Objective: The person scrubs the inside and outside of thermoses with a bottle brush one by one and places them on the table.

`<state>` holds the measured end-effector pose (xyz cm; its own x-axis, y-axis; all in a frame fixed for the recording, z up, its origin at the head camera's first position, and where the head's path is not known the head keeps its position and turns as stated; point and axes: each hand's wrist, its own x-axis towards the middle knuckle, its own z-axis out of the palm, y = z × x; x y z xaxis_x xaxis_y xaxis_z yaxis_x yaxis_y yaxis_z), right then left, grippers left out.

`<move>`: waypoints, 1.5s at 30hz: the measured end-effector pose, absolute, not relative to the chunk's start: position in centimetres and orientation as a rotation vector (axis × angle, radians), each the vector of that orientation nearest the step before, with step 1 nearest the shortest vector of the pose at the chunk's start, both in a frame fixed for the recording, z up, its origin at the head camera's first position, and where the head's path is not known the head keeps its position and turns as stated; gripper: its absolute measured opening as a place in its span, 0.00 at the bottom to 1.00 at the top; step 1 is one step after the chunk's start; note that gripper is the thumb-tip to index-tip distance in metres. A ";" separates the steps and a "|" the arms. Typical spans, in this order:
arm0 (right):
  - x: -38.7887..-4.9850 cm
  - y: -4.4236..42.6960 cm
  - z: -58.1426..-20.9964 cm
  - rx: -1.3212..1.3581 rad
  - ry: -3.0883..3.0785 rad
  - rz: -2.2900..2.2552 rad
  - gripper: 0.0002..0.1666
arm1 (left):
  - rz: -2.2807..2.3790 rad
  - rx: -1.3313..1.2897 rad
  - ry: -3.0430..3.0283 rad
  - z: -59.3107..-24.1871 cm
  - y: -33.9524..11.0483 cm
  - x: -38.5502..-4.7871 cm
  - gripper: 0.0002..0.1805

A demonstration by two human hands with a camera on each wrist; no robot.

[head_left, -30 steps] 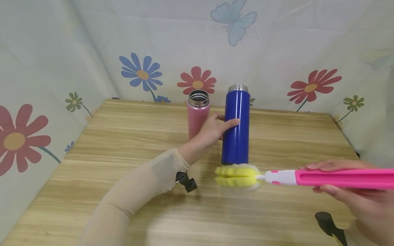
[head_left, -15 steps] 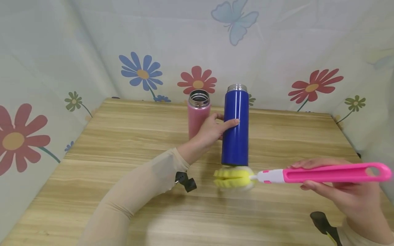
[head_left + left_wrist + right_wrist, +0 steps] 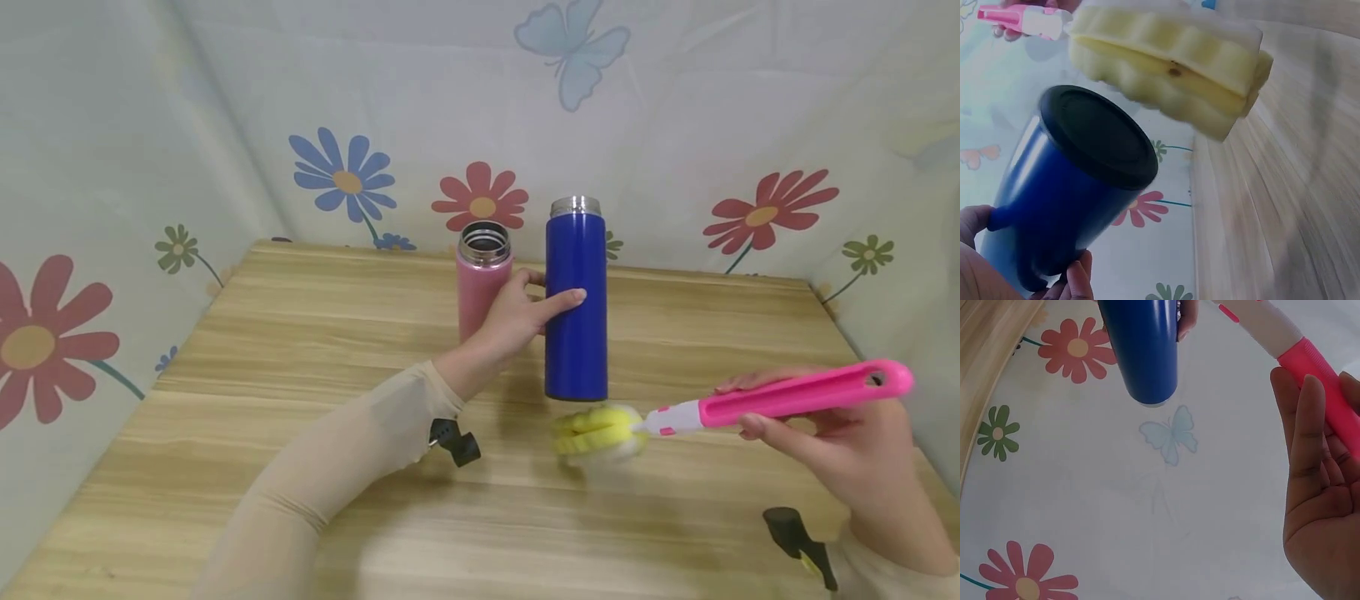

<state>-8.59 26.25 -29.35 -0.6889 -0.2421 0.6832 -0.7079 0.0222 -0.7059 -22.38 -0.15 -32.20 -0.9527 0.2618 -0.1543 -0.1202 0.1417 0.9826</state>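
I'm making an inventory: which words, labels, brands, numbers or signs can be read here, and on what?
None can be read: no text shows on the blue bottle, its dark base, the pink bottle or the brush.
The backdrop shows printed flowers and a butterfly, but no lettering.

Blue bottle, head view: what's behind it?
Behind the blue bottle: flowered backdrop, part of a green flower, far edge of the table. Covered: the flower's remainder, and the left grip where it wraps behind.

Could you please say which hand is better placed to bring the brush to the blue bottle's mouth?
Probably the right hand: it grips the brush, while the left hand holds the blue bottle.
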 end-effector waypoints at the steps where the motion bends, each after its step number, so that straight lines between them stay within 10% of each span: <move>1: -8.7 26.4 -29.4 0.954 -1.944 1.704 0.16 | 1.881 0.143 2.145 -32.2 -0.1 -22.4 0.34; 45: -10.1 28.7 -30.9 0.708 -2.333 1.286 0.19 | 1.930 0.495 2.536 -37.9 4.8 -25.3 0.40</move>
